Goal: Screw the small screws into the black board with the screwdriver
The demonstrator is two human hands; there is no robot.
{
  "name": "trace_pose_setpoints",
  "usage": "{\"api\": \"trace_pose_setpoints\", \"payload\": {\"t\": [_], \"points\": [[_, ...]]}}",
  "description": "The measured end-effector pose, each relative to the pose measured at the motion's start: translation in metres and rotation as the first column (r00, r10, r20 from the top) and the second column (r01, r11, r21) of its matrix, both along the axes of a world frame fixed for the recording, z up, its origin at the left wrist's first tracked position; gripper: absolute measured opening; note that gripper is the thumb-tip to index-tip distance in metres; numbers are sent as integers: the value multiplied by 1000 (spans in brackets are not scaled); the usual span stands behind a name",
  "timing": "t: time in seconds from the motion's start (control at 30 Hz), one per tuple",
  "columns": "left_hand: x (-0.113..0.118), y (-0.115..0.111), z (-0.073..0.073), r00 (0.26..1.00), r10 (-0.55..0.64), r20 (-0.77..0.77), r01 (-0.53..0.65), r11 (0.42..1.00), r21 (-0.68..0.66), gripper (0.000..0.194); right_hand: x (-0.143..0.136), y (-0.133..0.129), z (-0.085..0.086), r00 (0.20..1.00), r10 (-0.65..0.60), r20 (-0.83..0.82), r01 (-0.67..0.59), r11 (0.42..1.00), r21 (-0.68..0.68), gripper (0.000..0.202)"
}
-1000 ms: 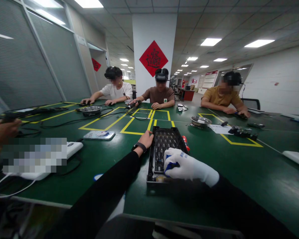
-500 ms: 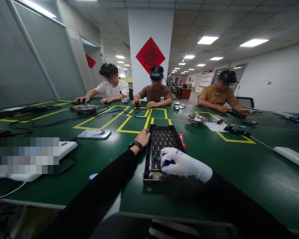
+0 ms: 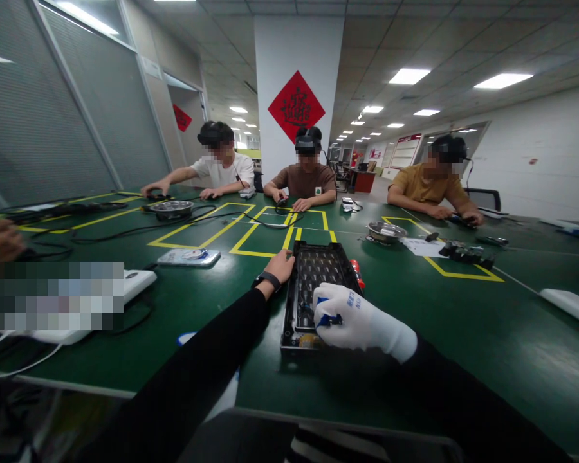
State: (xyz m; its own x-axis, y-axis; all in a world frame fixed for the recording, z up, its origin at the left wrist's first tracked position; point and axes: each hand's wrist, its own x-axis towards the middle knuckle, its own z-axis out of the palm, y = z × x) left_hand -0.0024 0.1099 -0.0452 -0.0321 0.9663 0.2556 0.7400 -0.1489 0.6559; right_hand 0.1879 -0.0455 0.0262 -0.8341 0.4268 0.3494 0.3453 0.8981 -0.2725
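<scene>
In front of me lies a shallow black case (image 3: 313, 260) holding rows of small metal pieces, with a yellowish part at its near end. My left hand (image 3: 280, 265), bare with a black wristband, grips the case's left rim. A white glove with blue patches covers my right hand (image 3: 342, 318), which is over the near right part of the case. Its fingers are curled closed, and whatever is in them is hidden. Red objects (image 3: 358, 273) lie against the right side of the case.
A phone (image 3: 189, 258) lies to the left, beyond a white device (image 3: 139, 283) with cables. Metal bowls (image 3: 386, 233) and black clips (image 3: 466, 253) stand farther off on the green table (image 3: 429, 334). Three people sit opposite; another person's hand (image 3: 2, 247) shows at the left edge.
The view has shifted slightly. My right hand's fingers have curled in more over the case, while my left hand stays at its rim. The other person's hand at the left edge shows more.
</scene>
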Motion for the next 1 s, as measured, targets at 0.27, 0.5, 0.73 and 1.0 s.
{"api": "trace_pose_setpoints", "payload": {"t": [0.27,0.5,0.73,1.0], "points": [[-1,2,-2,1000,-7,-1,7,1000,16,32,3,6,-5,998,-37,-50,24,972,-234,11],[-1,3,-3,1000,-16,-3,16,1000,16,33,3,4,-4,996,-88,23,90,979,-182,11],[-1,2,-3,1000,-11,0,11,1000,1,34,1,2,-2,994,-102,27,103,994,-24,14],[-1,5,-5,1000,-12,-6,12,1000,22,33,2,3,-5,999,-50,16,51,994,-97,11]]}}
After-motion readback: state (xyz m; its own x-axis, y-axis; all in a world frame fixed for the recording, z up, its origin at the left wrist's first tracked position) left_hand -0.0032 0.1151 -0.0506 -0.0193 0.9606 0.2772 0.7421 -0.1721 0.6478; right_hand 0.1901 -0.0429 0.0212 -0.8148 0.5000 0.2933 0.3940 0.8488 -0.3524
